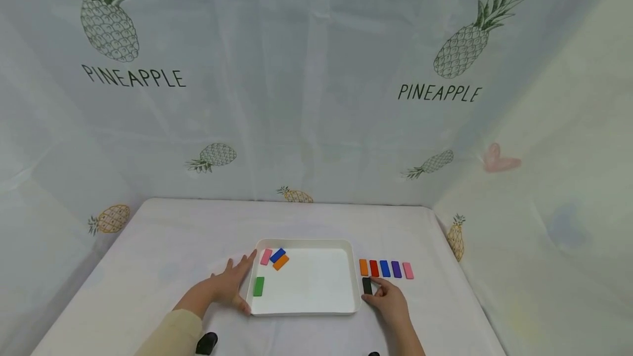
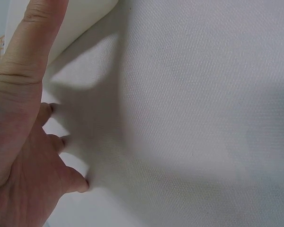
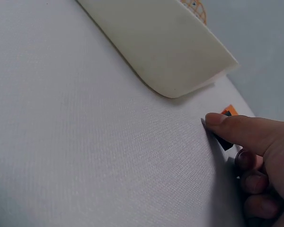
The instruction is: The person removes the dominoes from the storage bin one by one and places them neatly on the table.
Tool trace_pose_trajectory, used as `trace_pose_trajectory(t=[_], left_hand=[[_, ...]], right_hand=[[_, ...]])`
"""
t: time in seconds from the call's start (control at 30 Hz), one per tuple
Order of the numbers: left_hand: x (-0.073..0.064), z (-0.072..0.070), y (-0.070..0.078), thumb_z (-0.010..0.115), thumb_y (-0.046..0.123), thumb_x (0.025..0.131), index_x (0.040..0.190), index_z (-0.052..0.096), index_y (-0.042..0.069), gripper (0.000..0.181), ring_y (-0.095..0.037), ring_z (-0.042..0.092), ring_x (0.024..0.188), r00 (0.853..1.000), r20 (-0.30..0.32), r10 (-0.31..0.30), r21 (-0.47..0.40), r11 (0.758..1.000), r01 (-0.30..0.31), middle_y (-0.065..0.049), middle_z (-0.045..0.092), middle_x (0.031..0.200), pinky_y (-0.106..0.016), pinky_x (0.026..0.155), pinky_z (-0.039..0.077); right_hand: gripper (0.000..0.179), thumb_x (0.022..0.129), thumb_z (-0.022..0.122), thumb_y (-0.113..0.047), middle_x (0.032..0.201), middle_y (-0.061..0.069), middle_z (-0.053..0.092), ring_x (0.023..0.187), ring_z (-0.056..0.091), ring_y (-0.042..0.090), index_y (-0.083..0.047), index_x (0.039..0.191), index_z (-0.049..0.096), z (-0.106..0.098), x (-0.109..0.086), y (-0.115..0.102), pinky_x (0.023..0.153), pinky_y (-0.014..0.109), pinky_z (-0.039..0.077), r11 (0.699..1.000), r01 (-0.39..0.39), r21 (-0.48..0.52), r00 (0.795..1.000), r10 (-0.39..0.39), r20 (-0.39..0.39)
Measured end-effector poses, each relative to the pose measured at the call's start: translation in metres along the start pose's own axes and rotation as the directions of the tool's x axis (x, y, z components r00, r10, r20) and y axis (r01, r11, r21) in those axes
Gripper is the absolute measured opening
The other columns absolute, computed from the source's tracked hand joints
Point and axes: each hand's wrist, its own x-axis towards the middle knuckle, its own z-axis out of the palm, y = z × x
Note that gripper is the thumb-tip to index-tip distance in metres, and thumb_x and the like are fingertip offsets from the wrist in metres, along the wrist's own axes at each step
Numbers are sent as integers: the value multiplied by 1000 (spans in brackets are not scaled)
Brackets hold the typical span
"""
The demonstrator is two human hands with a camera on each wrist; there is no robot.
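Observation:
A shallow white tray [image 1: 306, 313] lies on the table. My left hand [image 1: 228, 284] is spread along its left side, a fingertip near the far corner and the thumb at the near corner. Just beyond the tray's right wall, my right hand [image 1: 390, 301] pinches a small black block [image 1: 367, 285] by its ends between thumb and index finger. Close up in the right wrist view, the thumb partly hides that black block [image 3: 224, 143], with the other fingers curled beneath. Inside the tray are a pink block [image 1: 266, 257], a blue block [image 1: 278, 255], an orange block [image 1: 281, 262] and a green block [image 1: 259, 286].
Right of the tray, a row holds an orange block [image 1: 364, 267], a red block [image 1: 374, 268], a blue block [image 1: 384, 268], a purple block [image 1: 396, 269] and a pink block [image 1: 407, 270]. A black object [image 1: 206, 343] shows by the left sleeve. Pineapple-print cloth [image 1: 306, 125] hangs behind the table.

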Motion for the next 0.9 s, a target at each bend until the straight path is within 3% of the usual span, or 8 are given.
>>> trace_pose_trajectory(t=[0.27, 0.67, 0.9], left_hand=[[-2, 0, 3, 90, 54, 53, 157, 7, 17, 139, -58, 7, 139, 1000, -3, -1, 7, 1000, 1, -26, 15, 158, -84, 93, 7], [-1, -6, -2, 92, 47, 56, 157, 3, 15, 139, -59, 2, 139, 998, 36, 53, -61, 997, -50, -28, 11, 158, -79, 99, 13], [1, -8, 0, 93, 45, 55, 157, 3, 15, 139, -60, 3, 138, 997, 52, 56, -53, 997, -53, -28, 12, 158, -80, 98, 12]], right_hand=[[57, 72, 86, -15, 64, 0, 47, 58, 42, 15, 1, 123, 65, -1, -2, -2, 51, 26, 31, 999, 19, -50, 1000, -17, 22], [55, 73, 85, -16, 62, -2, 45, 56, 41, 14, -1, 122, 66, 2, -2, -4, 48, 25, 31, 999, 35, -28, 999, -34, 25], [60, 72, 86, -16, 63, -2, 46, 58, 41, 14, -1, 125, 63, 0, -3, -5, 49, 25, 31, 1000, 23, -15, 1000, -23, 6]])
